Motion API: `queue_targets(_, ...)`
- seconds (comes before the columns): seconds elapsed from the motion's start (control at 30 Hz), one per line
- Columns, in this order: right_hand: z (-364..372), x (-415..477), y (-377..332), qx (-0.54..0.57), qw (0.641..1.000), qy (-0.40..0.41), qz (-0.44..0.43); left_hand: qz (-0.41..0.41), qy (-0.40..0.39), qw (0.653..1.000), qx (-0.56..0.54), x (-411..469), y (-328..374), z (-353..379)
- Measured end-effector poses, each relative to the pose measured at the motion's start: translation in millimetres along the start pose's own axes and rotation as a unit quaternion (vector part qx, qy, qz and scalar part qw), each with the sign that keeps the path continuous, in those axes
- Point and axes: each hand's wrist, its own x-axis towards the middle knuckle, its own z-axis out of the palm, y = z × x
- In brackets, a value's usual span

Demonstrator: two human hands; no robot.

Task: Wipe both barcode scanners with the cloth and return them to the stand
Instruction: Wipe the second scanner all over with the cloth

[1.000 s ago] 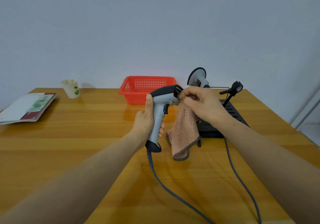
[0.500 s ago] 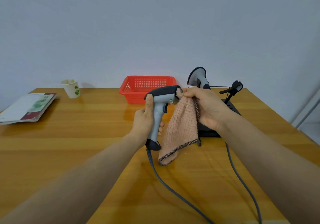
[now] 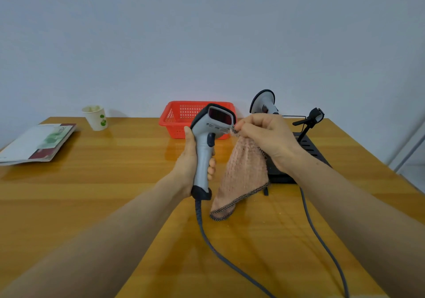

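Gripping handle of grey barcode scanner (image 3: 205, 144) with left hand (image 3: 189, 159), fingers curled round; held upright above tabletop (image 3: 96, 182) middle, red window facing camera. Pinching top edge of pink cloth (image 3: 241, 173) with right hand (image 3: 268, 136), right at scanner head's side, probably touching; rest of cloth hanging free. Trailing grey cable (image 3: 208, 242) from handle toward near edge. Behind right hand: second scanner (image 3: 264, 101) on black stand (image 3: 309, 147), near far right corner. At far edge: red basket (image 3: 178, 118) centre, paper cup (image 3: 95, 118) further left. Booklet (image 3: 39, 141) by left edge.
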Motion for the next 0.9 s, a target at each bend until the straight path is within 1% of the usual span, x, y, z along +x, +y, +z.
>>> queue_targets(0.1, -7, 3, -1, -0.005, 0.998, 0.053, -0.036, -0.039, -0.078, 0.995, -0.051, 0, 1, -5)
queue_targets(0.17, -9, 4, -4, -0.022, 0.995, 0.066, -0.077, -0.052, -0.11, 0.99, -0.073, 1, 1, -6)
queue_targets(0.27, -8, 5, -7, -0.048, 0.986, 0.078, -0.141, -0.059, -0.127, 0.988, -0.063, 2, 0, -6)
queue_targets(0.33, -6, 6, -8, -0.082, 0.977, 0.064, -0.187, -0.064, -0.122, 0.99, -0.04, 3, 0, -5)
queue_targets(0.4, -4, 8, -9, -0.157, 0.954, 0.034, -0.255, -0.067, -0.108, 0.992, -0.017, 4, -1, -3)
queue_targets(0.47, -2, 10, -8, -0.242, 0.916, 0.011, -0.318, -0.071, -0.091, 0.993, 0.001, 4, -2, -1)
queue_targets(0.53, 0, 12, -5, -0.313, 0.883, 0.003, -0.35, -0.072, -0.079, 0.994, 0.019, 4, -4, 1)
queue_targets(0.63, 3, 13, 0, -0.391, 0.846, 0.025, -0.36, -0.065, -0.065, 0.995, 0.038, 5, -6, 1)
queue_targets(0.7, 0, 13, 5, -0.428, 0.83, 0.028, -0.357, -0.063, -0.054, 0.996, 0.033, 5, -6, 0)
queue_targets(0.73, -3, 13, 8, -0.444, 0.827, 0.028, -0.344, -0.059, -0.048, 0.997, 0.025, 5, -6, -1)
queue_targets(0.8, -7, 13, 11, -0.456, 0.839, 0.019, -0.298, -0.052, -0.041, 0.998, 0.016, 5, -4, -3)
queue_targets(0.9, -8, 10, 13, -0.414, 0.88, 0.011, -0.234, -0.048, -0.037, 0.998, 0.02, 7, -6, -2)
